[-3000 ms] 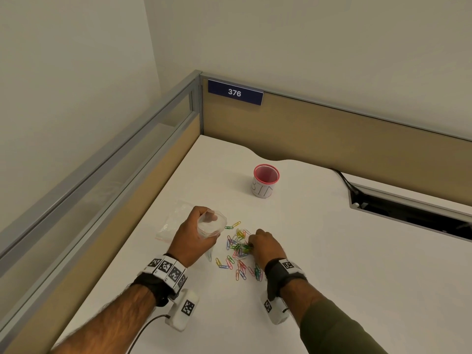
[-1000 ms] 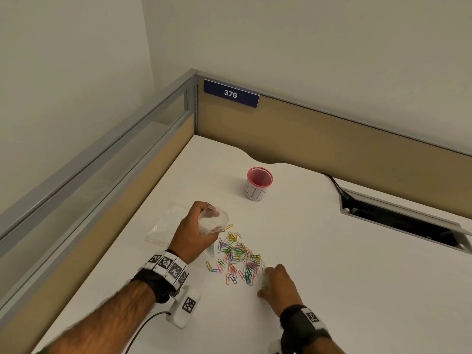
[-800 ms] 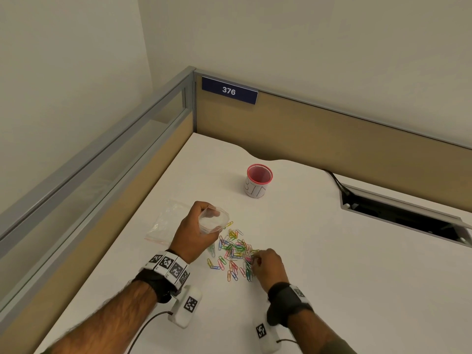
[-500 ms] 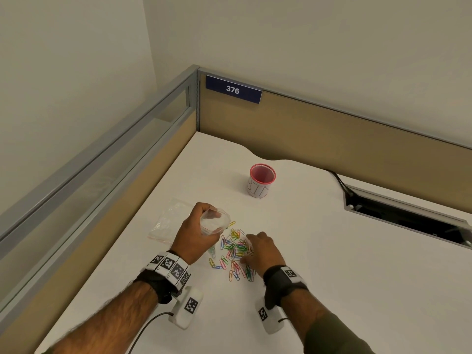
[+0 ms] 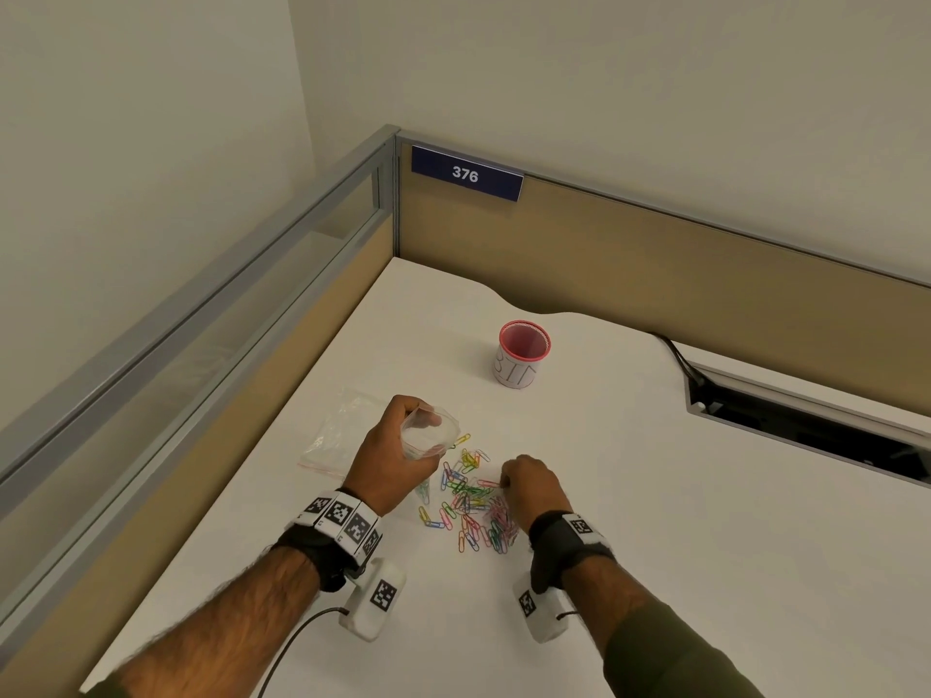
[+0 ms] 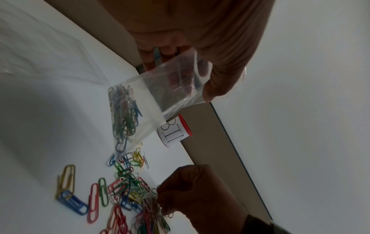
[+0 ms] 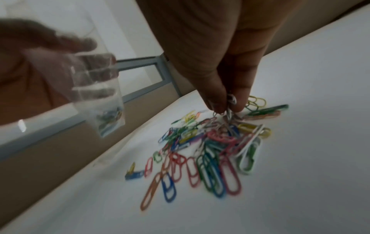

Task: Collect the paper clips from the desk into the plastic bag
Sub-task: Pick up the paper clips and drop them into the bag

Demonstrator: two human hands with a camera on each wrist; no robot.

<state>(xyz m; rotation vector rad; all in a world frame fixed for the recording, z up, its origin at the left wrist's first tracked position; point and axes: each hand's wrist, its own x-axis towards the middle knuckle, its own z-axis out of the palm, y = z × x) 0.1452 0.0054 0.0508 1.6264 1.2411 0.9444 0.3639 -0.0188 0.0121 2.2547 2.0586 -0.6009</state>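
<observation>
My left hand [image 5: 398, 455] holds a small clear plastic bag [image 5: 428, 435] upright by its open mouth, just above the desk. Several coloured paper clips [image 6: 124, 114] lie in the bottom of the bag [image 6: 160, 95]. A loose pile of coloured paper clips [image 5: 468, 501] is spread on the white desk between my hands. My right hand [image 5: 529, 491] is over the right side of the pile. Its thumb and fingers [image 7: 218, 101] pinch a small bunch of clips [image 7: 228, 110] that hangs down to the pile [image 7: 210, 150].
A second clear bag [image 5: 342, 430] lies flat on the desk behind my left hand. A pink-rimmed cup marked BIN [image 5: 521, 355] stands farther back. A cable slot [image 5: 806, 425] opens in the desk at the right. Partition walls [image 5: 655, 259] close the back and left.
My right hand swept out to the near right edge of the pile, came back over the clips and now pinches a bunch. My left hand has kept the bag still.
</observation>
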